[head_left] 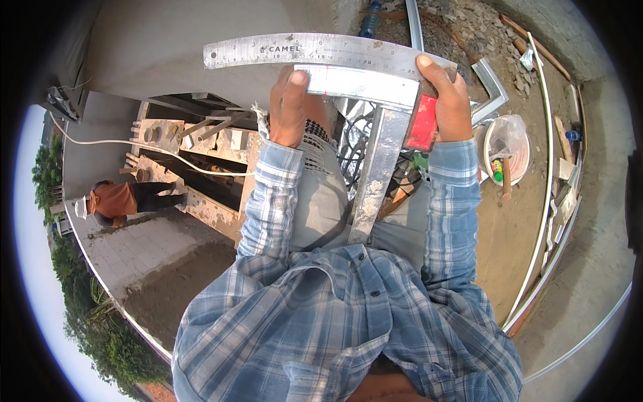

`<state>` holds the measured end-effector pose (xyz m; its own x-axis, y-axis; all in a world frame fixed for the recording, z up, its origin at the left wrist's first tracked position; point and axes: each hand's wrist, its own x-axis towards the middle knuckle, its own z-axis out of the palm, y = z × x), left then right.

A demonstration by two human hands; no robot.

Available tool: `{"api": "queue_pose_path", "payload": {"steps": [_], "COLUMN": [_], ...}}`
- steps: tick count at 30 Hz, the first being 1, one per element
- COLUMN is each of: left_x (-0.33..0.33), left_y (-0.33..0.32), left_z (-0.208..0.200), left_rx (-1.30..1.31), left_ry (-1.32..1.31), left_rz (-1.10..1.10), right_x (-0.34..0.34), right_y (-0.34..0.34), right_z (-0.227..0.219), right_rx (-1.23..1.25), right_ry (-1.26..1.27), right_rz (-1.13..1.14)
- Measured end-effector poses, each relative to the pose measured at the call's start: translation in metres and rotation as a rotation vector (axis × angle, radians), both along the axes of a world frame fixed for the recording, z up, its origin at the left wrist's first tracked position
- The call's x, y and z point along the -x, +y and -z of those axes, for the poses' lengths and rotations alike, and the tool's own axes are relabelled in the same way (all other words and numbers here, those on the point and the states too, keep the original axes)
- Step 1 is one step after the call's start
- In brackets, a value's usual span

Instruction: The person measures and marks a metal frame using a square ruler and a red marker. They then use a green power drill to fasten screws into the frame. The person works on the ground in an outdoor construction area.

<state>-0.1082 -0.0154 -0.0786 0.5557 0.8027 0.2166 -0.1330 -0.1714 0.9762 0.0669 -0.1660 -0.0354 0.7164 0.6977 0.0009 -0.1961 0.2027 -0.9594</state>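
- My left hand (289, 107) is in the upper middle of the frame; its fingers are closed around the left end of a short aluminium profile piece (362, 84), with the thumb pressed on top.
- My right hand (447, 100) is a little right of it; its fingers wrap the right end of the same piece together with a red block (423, 124), which I think is the handle of a square, but I cannot tell this for sure.
- A steel ruler (315, 51) lies along the top of the frame, touching the upper edge of the profile piece and reaching past both my hands.
- A long aluminium bar (376, 177) goes down from the profile piece toward my shirt in the middle of the frame; the two meet at about a right angle.
- My judgement on progress: the pieces are already brought together and the ruler is placed, so the aligning or measuring is in hand. I see no screw, no clamp and no mark at the joint, so the fixing seems not yet done.
- At the right of the frame stands a white bucket (519, 157) with small tools, and white pipes (548, 201) lie on the ground.
- At the left, another person in an orange shirt (114, 199) works near a concrete edge, well apart from me.
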Motion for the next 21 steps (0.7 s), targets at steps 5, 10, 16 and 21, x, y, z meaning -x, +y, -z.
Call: {"api": "queue_pose_path", "payload": {"steps": [5,10,16,21], "left_x": [0.002,-0.003,-0.002,-0.001], "left_y": [0.001,-0.002,-0.001,0.001], "left_z": [-0.003,0.003,0.004,0.002], "left_rx": [0.095,0.119,0.162,0.157], "left_ry": [-0.049,-0.14,-0.151,-0.127], "left_rz": [0.055,-0.009,0.014,0.056], "right_x": [0.0,-0.003,-0.002,0.007], "right_y": [0.0,0.002,0.001,0.001], "right_z": [-0.002,0.005,0.005,-0.006], "right_rx": [0.046,0.038,0.047,-0.018], "right_ry": [-0.061,-0.093,-0.095,-0.047], "right_rz": [0.022,0.033,0.043,-0.007]}}
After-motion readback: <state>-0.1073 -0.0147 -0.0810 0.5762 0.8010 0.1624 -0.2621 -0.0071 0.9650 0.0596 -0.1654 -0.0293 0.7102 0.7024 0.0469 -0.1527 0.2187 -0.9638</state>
